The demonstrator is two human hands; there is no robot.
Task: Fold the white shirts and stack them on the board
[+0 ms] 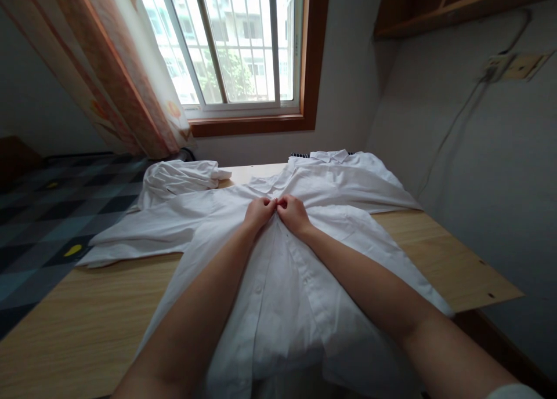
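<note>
A white button-up shirt (226, 242) lies spread over the wooden board, collar at the far end and hem toward me. Its front hangs apart below my hands, with the two button edges showing. My left hand (260, 212) pinches the front edge near the upper chest. Right beside it, fingertips touching or almost touching, my right hand (293, 213) pinches the opposite front edge. Any button between the fingers is hidden. One sleeve stretches out to the left across the board.
Another white garment (174, 178) lies bunched at the back left. More white clothing (348, 178) with a collar rests at the back right. A checked bedcover (43, 213) is left of the wooden board (444, 254). A window (243, 51), curtain (108, 57) and wall socket (517, 66) stand beyond.
</note>
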